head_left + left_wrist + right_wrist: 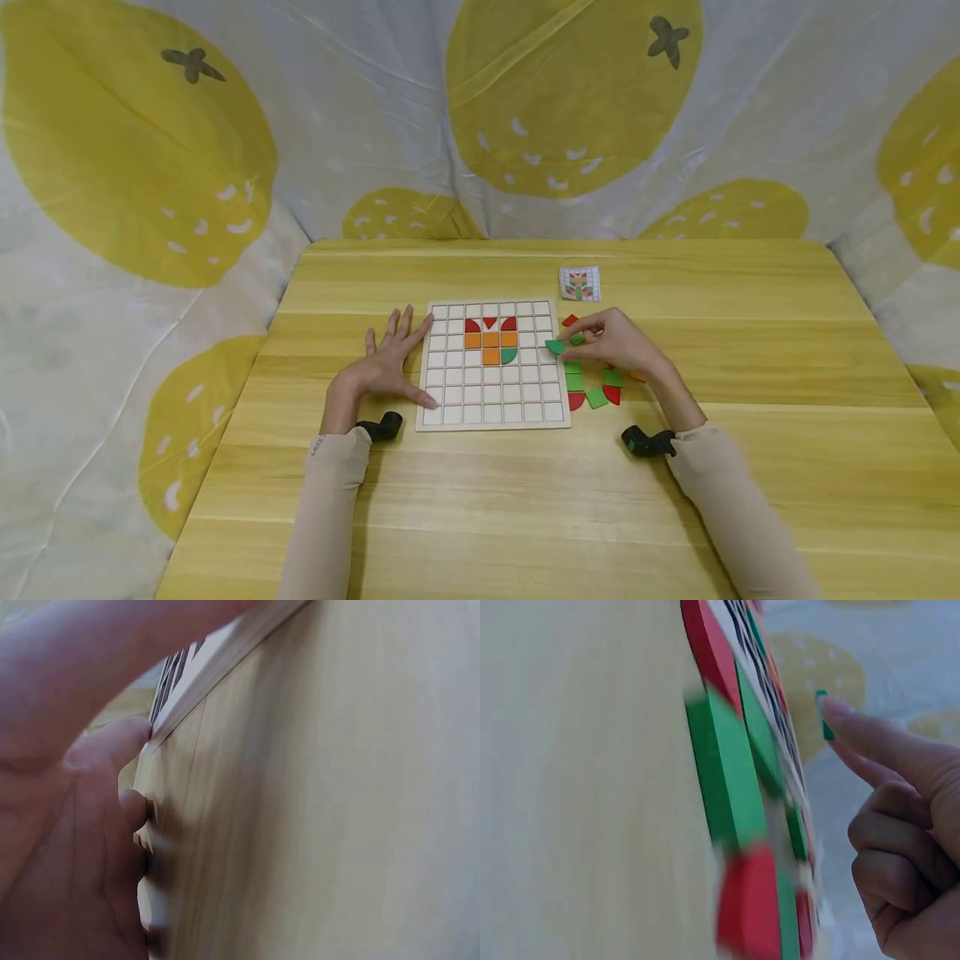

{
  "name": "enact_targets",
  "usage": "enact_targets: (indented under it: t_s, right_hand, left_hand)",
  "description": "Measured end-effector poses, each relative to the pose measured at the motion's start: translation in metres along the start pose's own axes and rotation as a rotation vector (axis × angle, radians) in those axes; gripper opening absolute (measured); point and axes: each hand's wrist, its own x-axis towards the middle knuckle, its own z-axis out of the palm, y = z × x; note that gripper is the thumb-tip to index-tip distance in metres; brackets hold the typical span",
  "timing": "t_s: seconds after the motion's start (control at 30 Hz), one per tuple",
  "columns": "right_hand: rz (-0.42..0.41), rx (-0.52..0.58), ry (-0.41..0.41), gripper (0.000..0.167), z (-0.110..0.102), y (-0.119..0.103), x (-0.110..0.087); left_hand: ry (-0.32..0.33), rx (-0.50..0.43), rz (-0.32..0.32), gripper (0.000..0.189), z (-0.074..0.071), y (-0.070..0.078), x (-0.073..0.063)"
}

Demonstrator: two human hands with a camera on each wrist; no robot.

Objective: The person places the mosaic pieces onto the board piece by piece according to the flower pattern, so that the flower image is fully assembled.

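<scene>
The green piece [554, 346] is hovering over the right edge of the grid board [492, 413], the right hand [618, 342] pinching it by fingertip and thumb. A tilting fingertip (it's a slim hold) could be sending it into a wrong cell. The board's cells are holding red, orange and green pieces; the left hand [386, 365], fingers spread, is touching its left edge.

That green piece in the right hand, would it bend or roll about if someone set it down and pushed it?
The green piece is probably stiff: its edge looks straight in the right wrist view. It seems light, since the right hand holds it in just a pinch. Laid flat, it would likely slide rather than roll, being thin and flat.
</scene>
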Motion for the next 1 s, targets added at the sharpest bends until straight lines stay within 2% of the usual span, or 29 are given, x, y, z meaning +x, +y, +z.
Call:
enact_targets:
  t_s: [0.27, 0.47, 0.67, 1.0]
  right_hand:
    - [0.003, 0.041, 0.048, 0.022, 0.058, -0.037, 0.024]
    - [0.001, -0.029, 0.082, 0.02, 0.089, -0.054, 0.04]
    - [0.034, -0.022, 0.112, 0.02, 0.102, -0.059, 0.045]
    - [0.048, -0.018, 0.129, 0.018, 0.109, -0.06, 0.051]
  left_hand:
    - [0.002, -0.002, 0.01, 0.144, 0.0, 0.002, 0.0]
    - [-0.003, 0.015, 0.007, 0.143, 0.0, 0.003, 0.002]
    - [-0.003, 0.017, 0.006, 0.143, 0.001, 0.003, 0.002]
    - [0.005, 0.016, -0.002, 0.144, 0.001, -0.002, 0.0]
